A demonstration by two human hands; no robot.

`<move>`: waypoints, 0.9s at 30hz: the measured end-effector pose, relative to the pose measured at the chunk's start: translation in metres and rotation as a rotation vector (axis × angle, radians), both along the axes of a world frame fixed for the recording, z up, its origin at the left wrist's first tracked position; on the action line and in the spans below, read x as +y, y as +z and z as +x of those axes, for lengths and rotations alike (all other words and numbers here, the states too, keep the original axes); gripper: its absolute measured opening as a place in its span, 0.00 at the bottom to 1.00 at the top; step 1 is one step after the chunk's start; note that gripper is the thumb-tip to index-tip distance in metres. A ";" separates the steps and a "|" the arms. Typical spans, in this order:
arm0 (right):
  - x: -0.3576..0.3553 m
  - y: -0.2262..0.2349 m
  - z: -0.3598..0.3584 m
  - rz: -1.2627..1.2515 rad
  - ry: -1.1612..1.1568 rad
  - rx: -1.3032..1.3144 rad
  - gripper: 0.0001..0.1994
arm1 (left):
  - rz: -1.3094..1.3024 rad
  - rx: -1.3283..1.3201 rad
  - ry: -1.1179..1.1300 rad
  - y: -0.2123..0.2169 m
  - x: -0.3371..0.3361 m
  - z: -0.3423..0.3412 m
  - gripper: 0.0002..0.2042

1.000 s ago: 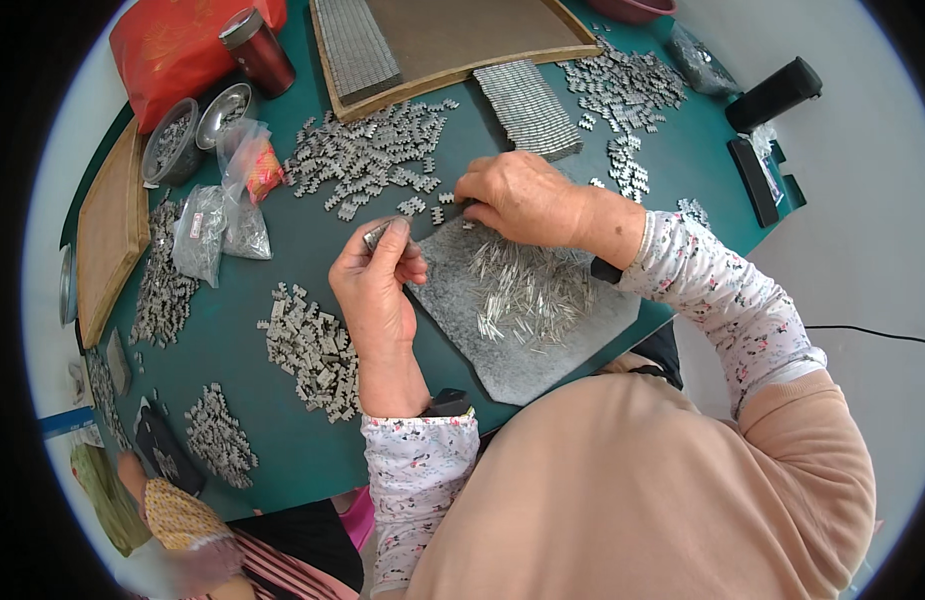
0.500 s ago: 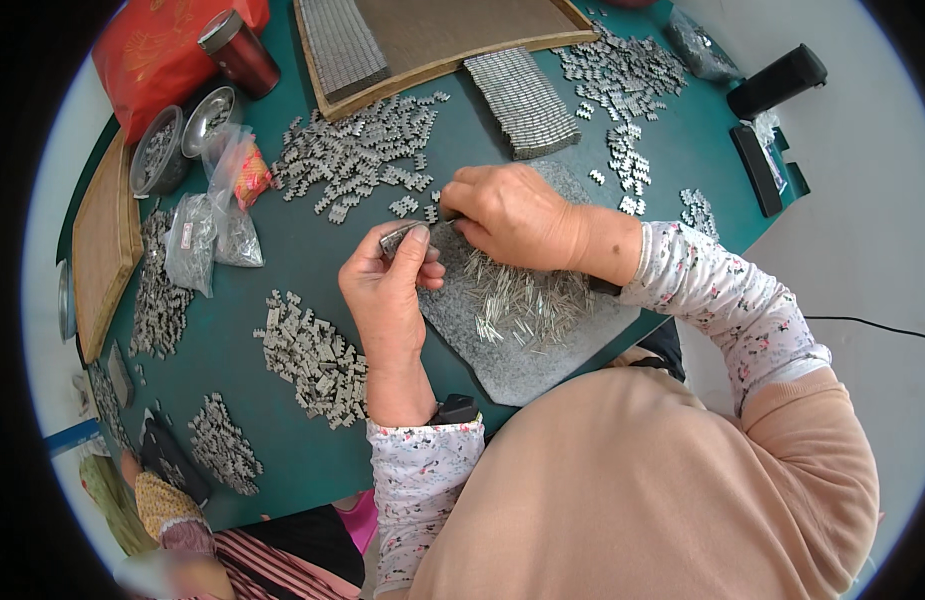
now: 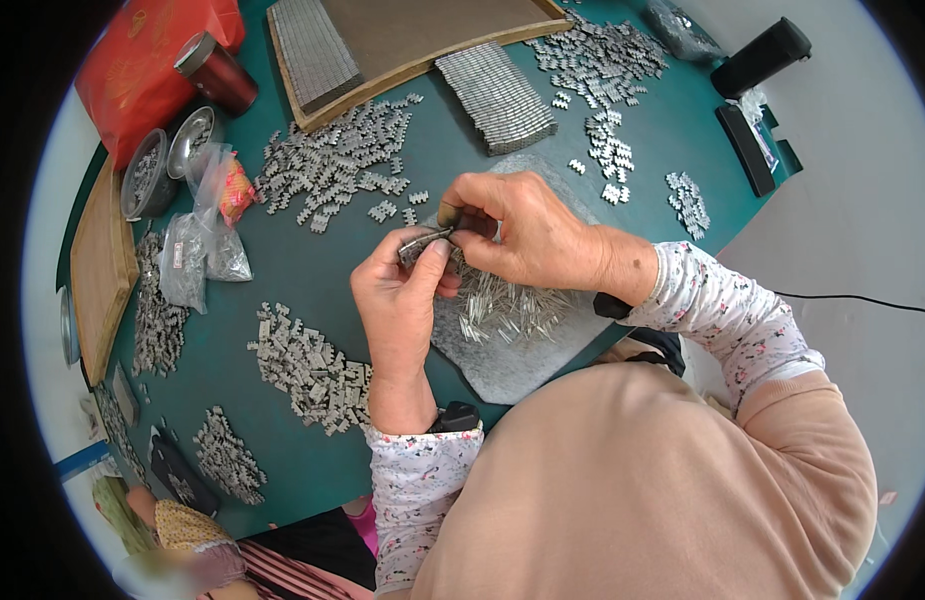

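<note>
Left hand (image 3: pixel 397 300): thumb and fingers clamped on small grey metal piece.
Metal piece (image 3: pixel 420 243): between the 2 hands, by the left edge of the slab; fingers partly cover it.
Right hand (image 3: pixel 534 238): thumb and fingers bent in close at the piece's right end; cannot tell if they grip anything.
Slab (image 3: pixel 482 372): grey, flat, on the green table (image 3: pixel 432 140), under the right hand.
Thin pins (image 3: pixel 512 312): silvery, loose heap on slab, just below right hand.
Notched pieces (image 3: pixel 327 165): grey, scattered beyond left hand.
Small blocks (image 3: pixel 310 372): pale heap, left of left forearm.
Ribbed panel (image 3: pixel 497 98): silvery, beyond right hand, near wooden tray (image 3: pixel 432 68).
</note>
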State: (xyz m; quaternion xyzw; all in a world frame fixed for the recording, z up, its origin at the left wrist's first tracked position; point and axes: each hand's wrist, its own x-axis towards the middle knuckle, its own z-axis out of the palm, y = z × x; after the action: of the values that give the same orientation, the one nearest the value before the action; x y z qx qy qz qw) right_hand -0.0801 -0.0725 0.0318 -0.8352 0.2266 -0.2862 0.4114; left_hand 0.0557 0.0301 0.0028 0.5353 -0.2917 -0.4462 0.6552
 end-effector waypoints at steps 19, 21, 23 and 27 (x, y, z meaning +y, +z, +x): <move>-0.033 -0.017 -0.055 -0.357 -0.061 0.319 0.04 | 0.018 0.165 0.038 0.000 -0.011 -0.013 0.06; -0.033 -0.012 -0.053 -0.374 -0.057 0.385 0.04 | 0.026 0.127 0.038 -0.003 -0.009 -0.009 0.06; -0.037 -0.011 -0.052 -0.395 -0.054 0.455 0.06 | 0.034 0.117 0.032 -0.006 -0.011 -0.010 0.06; -0.041 -0.016 -0.052 -0.461 0.063 0.436 0.05 | 0.044 0.084 0.023 -0.006 -0.012 -0.015 0.05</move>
State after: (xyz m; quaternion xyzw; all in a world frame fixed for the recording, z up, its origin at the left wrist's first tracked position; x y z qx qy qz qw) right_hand -0.1322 -0.1139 0.0153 -0.9546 0.2127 -0.1314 0.1619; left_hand 0.0410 0.0179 -0.0032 0.5338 -0.2477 -0.4670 0.6600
